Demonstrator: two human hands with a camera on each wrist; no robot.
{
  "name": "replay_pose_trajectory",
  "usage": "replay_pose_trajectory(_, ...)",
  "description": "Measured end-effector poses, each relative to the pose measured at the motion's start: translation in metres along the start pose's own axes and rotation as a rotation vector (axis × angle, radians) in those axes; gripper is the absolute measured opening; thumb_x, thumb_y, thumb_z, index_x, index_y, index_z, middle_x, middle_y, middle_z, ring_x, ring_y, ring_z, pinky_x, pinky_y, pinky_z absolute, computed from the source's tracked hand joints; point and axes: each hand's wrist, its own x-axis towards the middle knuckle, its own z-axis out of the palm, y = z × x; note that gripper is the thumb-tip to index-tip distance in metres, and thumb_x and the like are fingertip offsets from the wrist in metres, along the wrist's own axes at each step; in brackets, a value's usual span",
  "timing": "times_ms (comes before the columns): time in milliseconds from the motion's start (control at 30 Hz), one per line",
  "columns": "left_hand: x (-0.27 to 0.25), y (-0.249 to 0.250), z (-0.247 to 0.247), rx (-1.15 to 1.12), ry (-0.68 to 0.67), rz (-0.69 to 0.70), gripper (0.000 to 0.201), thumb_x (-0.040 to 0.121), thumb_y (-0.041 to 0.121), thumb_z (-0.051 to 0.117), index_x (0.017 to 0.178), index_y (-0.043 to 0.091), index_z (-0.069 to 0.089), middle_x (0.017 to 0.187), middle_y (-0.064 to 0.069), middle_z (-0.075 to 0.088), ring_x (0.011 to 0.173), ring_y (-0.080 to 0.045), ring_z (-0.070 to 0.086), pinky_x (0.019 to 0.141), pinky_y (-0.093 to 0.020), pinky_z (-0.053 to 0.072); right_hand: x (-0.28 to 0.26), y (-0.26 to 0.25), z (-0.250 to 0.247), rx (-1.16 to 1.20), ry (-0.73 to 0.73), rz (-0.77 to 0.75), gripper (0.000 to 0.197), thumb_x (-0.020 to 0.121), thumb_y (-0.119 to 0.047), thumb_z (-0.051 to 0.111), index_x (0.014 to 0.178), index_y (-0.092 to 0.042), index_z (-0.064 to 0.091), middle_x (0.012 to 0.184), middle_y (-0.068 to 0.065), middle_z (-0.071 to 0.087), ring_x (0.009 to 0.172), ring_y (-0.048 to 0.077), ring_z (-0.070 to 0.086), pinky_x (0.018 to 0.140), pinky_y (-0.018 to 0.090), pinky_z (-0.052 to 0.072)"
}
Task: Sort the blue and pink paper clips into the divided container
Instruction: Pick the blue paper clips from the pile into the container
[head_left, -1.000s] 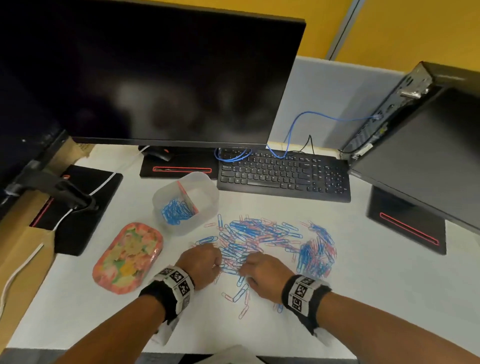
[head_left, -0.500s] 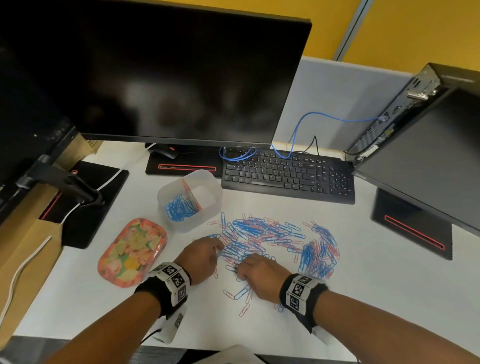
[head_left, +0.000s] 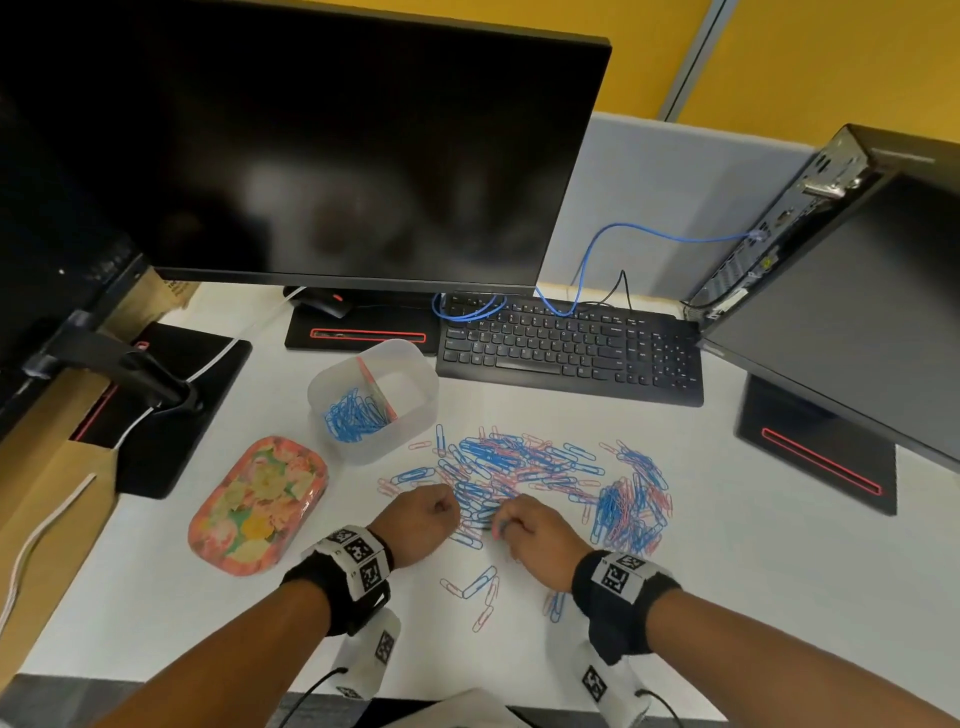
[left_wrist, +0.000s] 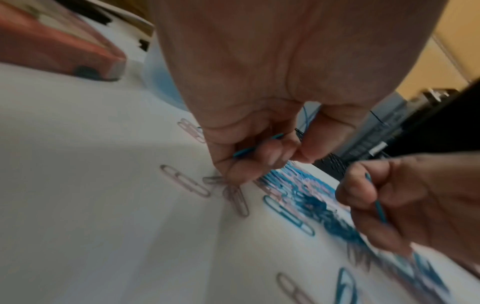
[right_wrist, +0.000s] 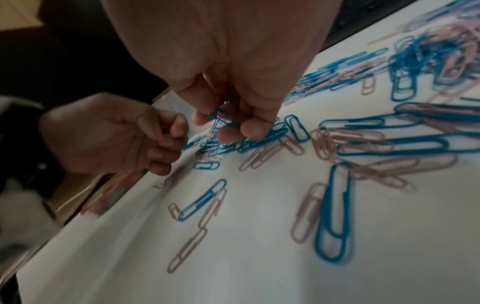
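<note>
Blue and pink paper clips (head_left: 524, 467) lie mixed in a wide pile on the white desk, with a few strays (head_left: 480, 584) nearer me. The clear divided container (head_left: 410, 374) stands behind and left of the pile. Its left compartment holds blue clips (head_left: 353, 415); the right one looks bare. My left hand (head_left: 447, 506) is at the pile's near edge, fingers curled round a blue clip (left_wrist: 257, 148). Right beside it, my right hand (head_left: 501, 525) pinches another blue clip (right_wrist: 226, 118) just above the pile.
A floral oval lid (head_left: 257, 506) lies left of my hands. A black keyboard (head_left: 571, 353) sits behind the pile under a big monitor (head_left: 311, 145). Monitor stands (head_left: 815, 457) flank the desk. Cardboard (head_left: 47, 493) lines the left edge.
Both hands lay over the pile's near edge before. Now their fingers are curled in, each holding a blue clip. The hands sit slightly closer together.
</note>
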Motion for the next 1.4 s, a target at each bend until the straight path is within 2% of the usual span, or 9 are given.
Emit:
replay_pose_trajectory(67, -0.001, 0.0, 0.005, 0.225, 0.002, 0.091, 0.003, 0.082, 0.02, 0.058, 0.084, 0.02, 0.058, 0.075, 0.011, 0.054, 0.075, -0.011, 0.051, 0.077, -0.029, 0.045, -0.002, -0.004, -0.001, 0.005, -0.026, 0.018, 0.032, 0.09, -0.009, 0.045, 0.07, -0.033, 0.05, 0.084, -0.008, 0.049, 0.073, 0.001, 0.047, 0.073, 0.02, 0.037)
replay_pose_trajectory(167, -0.003, -0.003, 0.013, 0.513, -0.006, 0.155, 0.018, 0.084, 0.026, 0.057, 0.102, 0.027, 0.058, 0.102, 0.009, 0.056, 0.098, -0.014, 0.055, 0.085, -0.024, 0.04, -0.007, -0.007, 0.006, -0.171, -0.125, -0.117, 0.027, 0.083, -0.009, 0.051, 0.072, -0.032, 0.042, 0.083, -0.009, 0.045, 0.073, 0.002, 0.044, 0.064, 0.011, 0.032)
replay_pose_trajectory(367, -0.005, -0.003, 0.016, 0.61, 0.011, 0.137, 0.01, 0.088, 0.03, 0.054, 0.094, 0.024, 0.059, 0.106, 0.003, 0.055, 0.1, -0.019, 0.057, 0.083, -0.031, 0.045, -0.011, -0.002, 0.028, -0.479, -0.237, -0.365, 0.008, 0.084, -0.006, 0.048, 0.09, -0.008, 0.053, 0.096, 0.008, 0.051, 0.079, 0.017, 0.043, 0.068, 0.024, 0.032)
replay_pose_trajectory(500, -0.005, -0.004, 0.012, 0.616, 0.032, 0.118, 0.015, 0.086, 0.03, 0.057, 0.1, 0.025, 0.056, 0.108, 0.003, 0.052, 0.098, -0.021, 0.057, 0.081, -0.031, 0.044, -0.005, 0.001, 0.034, -0.609, -0.235, -0.404, 0.01, 0.085, -0.003, 0.048, 0.091, -0.005, 0.055, 0.096, 0.015, 0.054, 0.083, 0.031, 0.053, 0.07, 0.037, 0.046)
replay_pose_trajectory(733, -0.009, -0.01, 0.009, 0.639, 0.072, 0.073, 0.017, 0.086, 0.036, 0.058, 0.099, 0.025, 0.058, 0.106, 0.004, 0.052, 0.099, -0.02, 0.058, 0.08, -0.03, 0.044, -0.002, -0.009, 0.028, -0.594, -0.276, -0.306, 0.016, 0.082, 0.004, 0.047, 0.095, -0.003, 0.053, 0.102, 0.017, 0.053, 0.09, 0.031, 0.052, 0.07, 0.03, 0.038)
replay_pose_trajectory(933, -0.014, -0.013, 0.004, 0.594, 0.108, 0.042, 0.035, 0.085, 0.038, 0.06, 0.117, 0.028, 0.051, 0.117, 0.004, 0.05, 0.104, -0.022, 0.058, 0.086, -0.032, 0.046, -0.001, -0.001, 0.024, -0.557, -0.294, -0.231, 0.033, 0.076, 0.009, 0.048, 0.102, -0.011, 0.047, 0.107, 0.01, 0.049, 0.088, 0.024, 0.049, 0.07, 0.027, 0.035)
replay_pose_trajectory(1133, -0.019, -0.013, 0.005, 0.599, 0.121, 0.086, 0.031, 0.086, 0.036, 0.058, 0.115, 0.03, 0.048, 0.114, 0.005, 0.051, 0.096, -0.022, 0.06, 0.081, -0.032, 0.047, 0.005, 0.007, 0.019, -0.378, -0.17, -0.158, 0.043, 0.09, -0.004, 0.044, 0.128, -0.023, 0.041, 0.123, 0.002, 0.047, 0.106, 0.018, 0.052, 0.092, 0.03, 0.044)
replay_pose_trajectory(1233, -0.018, -0.012, 0.007, 0.649, 0.089, 0.101, 0.021, 0.09, 0.037, 0.053, 0.107, 0.027, 0.055, 0.111, 0.003, 0.052, 0.093, -0.021, 0.06, 0.076, -0.03, 0.046, 0.008, 0.005, 0.012, -0.288, -0.116, -0.118, 0.028, 0.096, -0.013, 0.037, 0.12, -0.024, 0.046, 0.115, 0.002, 0.05, 0.101, 0.017, 0.053, 0.092, 0.032, 0.045)
replay_pose_trajectory(1400, -0.014, -0.008, 0.009, 0.694, 0.078, 0.102, 0.018, 0.092, 0.032, 0.049, 0.104, 0.019, 0.056, 0.11, -0.001, 0.05, 0.088, -0.025, 0.061, 0.073, -0.032, 0.048, 0.016, -0.013, -0.003, 0.034, -0.031, 0.069, 0.02, 0.1, -0.015, 0.035, 0.096, -0.021, 0.054, 0.096, -0.005, 0.053, 0.085, 0.004, 0.05, 0.076, 0.014, 0.037)
